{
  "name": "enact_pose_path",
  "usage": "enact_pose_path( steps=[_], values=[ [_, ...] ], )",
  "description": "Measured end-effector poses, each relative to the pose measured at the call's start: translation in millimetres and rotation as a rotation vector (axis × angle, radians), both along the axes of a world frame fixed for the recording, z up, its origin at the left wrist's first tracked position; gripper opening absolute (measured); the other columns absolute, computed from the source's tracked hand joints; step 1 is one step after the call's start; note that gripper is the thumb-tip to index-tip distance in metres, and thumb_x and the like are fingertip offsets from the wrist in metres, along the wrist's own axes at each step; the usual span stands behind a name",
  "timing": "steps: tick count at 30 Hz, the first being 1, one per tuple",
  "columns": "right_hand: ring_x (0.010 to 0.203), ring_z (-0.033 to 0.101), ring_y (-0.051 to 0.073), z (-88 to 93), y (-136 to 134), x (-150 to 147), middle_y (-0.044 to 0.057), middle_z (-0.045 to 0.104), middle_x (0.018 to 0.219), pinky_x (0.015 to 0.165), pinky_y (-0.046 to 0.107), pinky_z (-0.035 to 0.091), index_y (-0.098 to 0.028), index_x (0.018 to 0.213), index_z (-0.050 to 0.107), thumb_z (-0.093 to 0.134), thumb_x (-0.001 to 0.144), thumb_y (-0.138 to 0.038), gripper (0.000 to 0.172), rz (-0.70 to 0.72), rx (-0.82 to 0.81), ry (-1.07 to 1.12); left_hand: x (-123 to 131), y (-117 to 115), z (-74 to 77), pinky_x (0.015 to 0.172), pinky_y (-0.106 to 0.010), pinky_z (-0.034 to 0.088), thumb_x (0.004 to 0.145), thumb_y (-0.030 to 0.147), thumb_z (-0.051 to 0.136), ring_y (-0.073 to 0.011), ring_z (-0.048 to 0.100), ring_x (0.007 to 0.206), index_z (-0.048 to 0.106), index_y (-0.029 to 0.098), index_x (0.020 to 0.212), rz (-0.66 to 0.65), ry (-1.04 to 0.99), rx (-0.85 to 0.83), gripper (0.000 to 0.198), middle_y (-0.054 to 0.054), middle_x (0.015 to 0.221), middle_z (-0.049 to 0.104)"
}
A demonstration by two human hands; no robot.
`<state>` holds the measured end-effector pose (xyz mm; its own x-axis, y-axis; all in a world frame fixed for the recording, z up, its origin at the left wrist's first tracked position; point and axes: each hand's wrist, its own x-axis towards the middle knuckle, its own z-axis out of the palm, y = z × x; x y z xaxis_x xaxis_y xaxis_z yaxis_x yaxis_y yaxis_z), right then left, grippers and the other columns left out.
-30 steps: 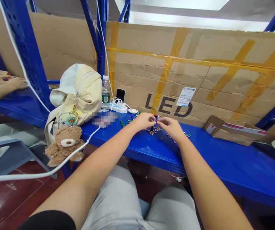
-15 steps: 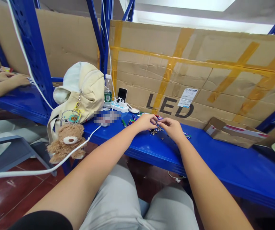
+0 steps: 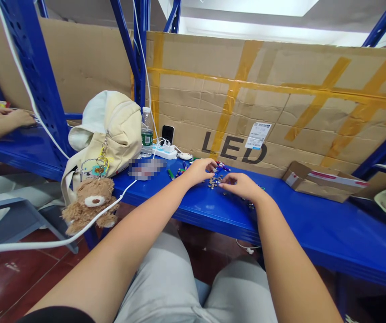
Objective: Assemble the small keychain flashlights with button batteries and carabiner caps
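Note:
My left hand (image 3: 201, 171) is over the back of the blue table, its fingers curled towards the thumb; anything between them is too small to make out. Just to the right, my right hand (image 3: 243, 185) hovers low with thumb and fingers slightly apart, fingertips at the edge of a pile of small gold and silver metal pieces (image 3: 214, 181). Behind the hands lie several small shiny pieces in red and purple (image 3: 222, 166). A green piece (image 3: 170, 174) rests to the left. More small dark pieces (image 3: 250, 205) are partly hidden by my right wrist.
A cream backpack (image 3: 112, 130) with a teddy bear charm (image 3: 94, 204) stands on the left, near a water bottle (image 3: 146, 132), a phone (image 3: 168, 134) and a power strip (image 3: 164, 151). An open cardboard box (image 3: 324, 181) sits right. A white cable (image 3: 88, 226) crosses the left foreground. Another person's hands (image 3: 14, 117) are far left.
My hands were together at the fingertips over the pile and have now parted. The right hand has dropped to the pile's edge; the left stays curled. The view has shifted slightly right.

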<state>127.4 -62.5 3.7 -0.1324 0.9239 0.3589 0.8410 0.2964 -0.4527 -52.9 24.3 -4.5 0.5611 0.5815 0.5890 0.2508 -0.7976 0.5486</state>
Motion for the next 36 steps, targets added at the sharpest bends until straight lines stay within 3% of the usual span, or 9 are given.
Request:
enact_pose_path(
  steps=[4,10,16,21,26,30,36],
  values=[
    [0.072,0.064,0.020,-5.8,-13,4,0.003,0.072,0.080,0.065,0.030,0.050,-0.022,0.075,0.070,0.070,0.068,-0.038,0.017,-0.013,-0.049,-0.055,1,1,0.3,0.080,-0.026,0.051,0.071,0.010,0.064,-0.0147,0.064,0.081,0.066,0.012,0.089,0.031,0.009,0.049,0.017,-0.005,0.088,0.070],
    [0.074,0.066,0.021,-12.3,-11,7,0.003,0.073,0.079,0.071,0.032,0.049,-0.024,0.069,0.070,0.067,0.071,-0.026,0.005,-0.011,-0.050,-0.109,2,4,-1.9,0.084,-0.027,0.049,0.073,0.010,0.062,-0.0149,0.064,0.087,0.066,0.013,0.092,0.026,0.000,0.110,0.019,-0.006,0.094,0.070],
    [0.071,0.062,0.019,-10.9,-9,4,0.004,0.070,0.079,0.067,0.031,0.049,-0.020,0.078,0.068,0.064,0.074,-0.031,0.012,-0.080,0.177,-0.015,0,1,0.4,0.087,-0.027,0.047,0.075,0.013,0.061,-0.0162,0.063,0.093,0.065,0.015,0.094,-0.030,0.110,0.228,0.019,-0.004,0.098,0.069],
    [0.070,0.061,0.018,-7.6,-11,-3,0.007,0.070,0.087,0.068,0.032,0.050,-0.020,0.085,0.067,0.058,0.080,-0.036,0.019,-0.008,0.394,0.053,-1,-5,2.5,0.089,-0.027,0.045,0.076,0.012,0.058,-0.0166,0.062,0.096,0.065,0.017,0.097,-0.082,0.188,0.246,0.022,-0.003,0.100,0.069],
    [0.078,0.065,0.019,-11.1,-9,-7,0.006,0.071,0.095,0.075,0.033,0.052,-0.021,0.093,0.069,0.055,0.082,-0.031,0.020,0.038,0.408,0.035,-1,-7,1.9,0.089,-0.026,0.045,0.077,0.013,0.057,-0.0163,0.063,0.098,0.064,0.017,0.100,-0.120,0.183,0.216,0.024,-0.003,0.104,0.069],
    [0.086,0.069,0.021,-14.1,-7,-8,0.007,0.073,0.094,0.082,0.035,0.053,-0.019,0.102,0.065,0.060,0.079,-0.030,0.026,0.006,0.393,0.162,0,-8,0.8,0.091,-0.026,0.045,0.077,0.013,0.059,-0.0154,0.064,0.101,0.058,0.016,0.112,-0.125,0.129,0.171,0.035,-0.004,0.108,0.069],
    [0.078,0.069,0.021,-14.0,-12,-10,0.006,0.073,0.087,0.075,0.034,0.054,-0.021,0.087,0.068,0.059,0.081,-0.035,0.018,-0.056,0.442,0.083,-2,-15,3.9,0.096,-0.029,0.044,0.078,0.013,0.060,-0.0172,0.061,0.109,0.049,0.018,0.123,-0.110,0.131,0.171,0.047,-0.004,0.109,0.069]
  ],
)
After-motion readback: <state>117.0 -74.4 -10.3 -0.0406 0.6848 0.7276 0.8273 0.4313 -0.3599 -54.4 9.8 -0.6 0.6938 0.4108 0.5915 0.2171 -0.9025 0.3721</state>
